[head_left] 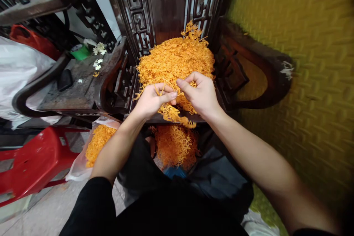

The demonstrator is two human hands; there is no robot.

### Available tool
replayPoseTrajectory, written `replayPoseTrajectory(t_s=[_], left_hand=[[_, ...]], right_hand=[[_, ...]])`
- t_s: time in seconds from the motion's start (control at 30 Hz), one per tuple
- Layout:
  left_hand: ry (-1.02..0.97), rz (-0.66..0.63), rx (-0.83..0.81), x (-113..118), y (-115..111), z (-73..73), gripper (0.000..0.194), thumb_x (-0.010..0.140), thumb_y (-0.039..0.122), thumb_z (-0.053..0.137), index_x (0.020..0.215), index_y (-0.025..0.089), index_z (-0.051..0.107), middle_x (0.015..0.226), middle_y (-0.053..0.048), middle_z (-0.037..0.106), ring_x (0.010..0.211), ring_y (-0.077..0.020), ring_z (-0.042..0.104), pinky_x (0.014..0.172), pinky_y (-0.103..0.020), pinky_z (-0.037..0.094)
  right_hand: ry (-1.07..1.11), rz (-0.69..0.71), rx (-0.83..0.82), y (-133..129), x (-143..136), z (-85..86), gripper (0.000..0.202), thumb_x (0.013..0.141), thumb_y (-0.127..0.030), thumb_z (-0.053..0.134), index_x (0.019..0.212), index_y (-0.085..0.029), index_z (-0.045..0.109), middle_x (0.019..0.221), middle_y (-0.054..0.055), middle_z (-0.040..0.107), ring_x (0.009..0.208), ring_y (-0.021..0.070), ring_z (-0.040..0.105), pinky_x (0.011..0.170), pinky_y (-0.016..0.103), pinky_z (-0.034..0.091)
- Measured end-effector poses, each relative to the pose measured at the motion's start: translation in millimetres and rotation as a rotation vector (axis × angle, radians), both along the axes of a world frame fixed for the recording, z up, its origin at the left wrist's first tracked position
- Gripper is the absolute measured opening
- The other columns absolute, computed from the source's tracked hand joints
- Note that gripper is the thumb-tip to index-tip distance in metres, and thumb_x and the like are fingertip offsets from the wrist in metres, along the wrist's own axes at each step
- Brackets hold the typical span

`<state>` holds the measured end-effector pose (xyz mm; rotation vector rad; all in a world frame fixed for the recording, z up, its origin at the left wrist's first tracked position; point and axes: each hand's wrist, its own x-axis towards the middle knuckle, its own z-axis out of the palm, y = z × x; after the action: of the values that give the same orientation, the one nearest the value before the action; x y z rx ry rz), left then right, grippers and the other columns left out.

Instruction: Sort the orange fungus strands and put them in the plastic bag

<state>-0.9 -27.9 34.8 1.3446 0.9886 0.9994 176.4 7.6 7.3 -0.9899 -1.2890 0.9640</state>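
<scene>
Orange sprig [179, 116] hangs below the left hand [153, 100] in the head view, stems pinched between its fingers, at the front of a carved wooden chair [169, 14]. Just beside, the right hand [204, 94] has thumb and forefinger drawn close; whether they hold anything, I cannot tell. An orange heap [174, 61] sits on the seat behind both.
</scene>
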Motion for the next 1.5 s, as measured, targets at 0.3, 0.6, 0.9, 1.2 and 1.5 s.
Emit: replayPoseTrajectory(t_s=[0.3, 0.6, 0.9, 1.2, 1.5], left_hand=[[-0.238, 0.127, -0.063, -10.8, 10.6, -9.8, 0.034, 0.068, 0.034, 0.096, 0.083, 0.015, 0.071, 0.078, -0.004, 0.077, 0.056, -0.0064, 0.061, 0.055, -0.019, 0.046], [-0.295, 0.207, -0.004, -8.2, 18.9, -21.1, 0.042, 0.066, 0.039, 0.097, 0.088, 0.017, 0.068, 0.082, 0.000, 0.073, 0.066, -0.0081, 0.065, 0.062, -0.021, 0.051], [0.100, 0.030, -0.013, -8.3, 9.4, -15.3, 0.038, 0.062, 0.036, 0.096, 0.081, 0.015, 0.070, 0.081, -0.002, 0.074, 0.074, -0.0131, 0.067, 0.072, -0.026, 0.054], [0.054, 0.008, -0.131, -9.9, 6.4, -10.7, 0.028, 0.063, 0.027, 0.093, 0.077, 0.015, 0.071, 0.075, -0.002, 0.071, 0.058, -0.0081, 0.058, 0.051, -0.020, 0.046], [-0.171, 0.245, -0.095, -7.1, 17.7, -20.5, 0.038, 0.064, 0.031, 0.094, 0.085, 0.016, 0.067, 0.080, 0.002, 0.063, 0.066, -0.0087, 0.058, 0.052, -0.020, 0.054]], right_hand=[[0.142, 0.104, -0.101, 23.3, 37.6, -8.8, 0.046, 0.081, -0.057, 0.082, 0.110, -0.026, 0.063, 0.077, -0.001, 0.071, 0.046, 0.0098, 0.049, 0.041, 0.024, 0.028], [-0.474, 0.193, 0.385, -22.7, 7.8, 11.3, 0.016, 0.090, -0.036, 0.079, 0.090, -0.020, 0.078, 0.075, 0.001, 0.066, 0.071, 0.0165, 0.059, 0.072, 0.033, 0.046], [-0.347, 0.068, 0.203, -17.2, 6.5, 0.2, 0.016, 0.092, -0.031, 0.069, 0.082, -0.019, 0.065, 0.082, 0.003, 0.071, 0.077, 0.0185, 0.063, 0.076, 0.035, 0.048], [0.105, -0.230, 0.076, 21.3, 41.6, -11.4, 0.040, 0.091, -0.063, 0.069, 0.086, -0.026, 0.056, 0.072, 0.000, 0.058, 0.051, 0.0126, 0.048, 0.046, 0.027, 0.029], [-0.260, 0.038, 0.226, -35.1, 14.3, 16.0, 0.034, 0.094, -0.054, 0.071, 0.107, -0.023, 0.076, 0.088, 0.005, 0.074, 0.076, 0.0208, 0.068, 0.071, 0.036, 0.052]])
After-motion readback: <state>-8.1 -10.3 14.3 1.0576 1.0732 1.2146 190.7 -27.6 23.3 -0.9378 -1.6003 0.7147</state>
